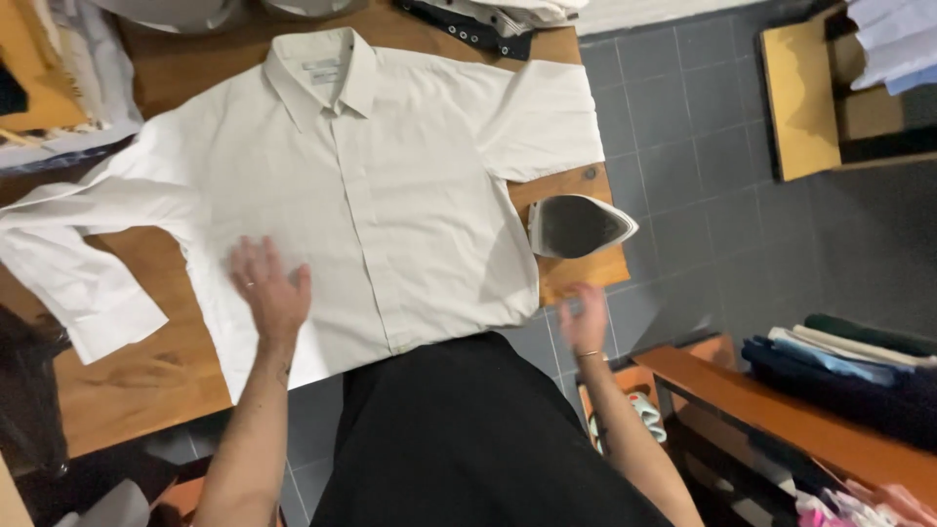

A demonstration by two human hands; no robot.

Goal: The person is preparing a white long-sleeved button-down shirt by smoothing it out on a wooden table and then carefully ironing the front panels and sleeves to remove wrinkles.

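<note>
Neck label: a small pale rectangle sewn inside the collar [325, 68] at the far end of the shirt; its print is too small to tell.
Shirt: a white short-sleeved shirt [390, 185] lies front up and buttoned, spread flat on the wooden surface [146, 381].
Shirt axis: its long axis runs from the collar at the far side to the hem at the near edge, where the hem just overhangs toward the person; the button strip runs down the middle, tilted slightly to the right.
Sleeves: one sleeve stretches out to the left and hangs past a bare part of the wood, the other reaches right toward the surface's far corner.
Left hand: the left hand [268, 288] lies palm down on the lower left part of the shirt front.
Left fingers: the fingers [246, 259] are spread wide and flat against the cloth, gripping nothing; a ring shows on one.
Right hand: the right hand [586, 317] is blurred, off the surface's right edge, over the grey tiled floor [703, 146].
Right fingers: loosely open as far as the blur allows, with nothing in them.
Iron: an iron [578, 226] stands on end at the right edge, its dark soleplate facing the camera, tip pointing right, just beside the shirt's side seam.
Folded clothes: a stack of folded clothes [839, 366] lies on a low shelf at the right.
</note>
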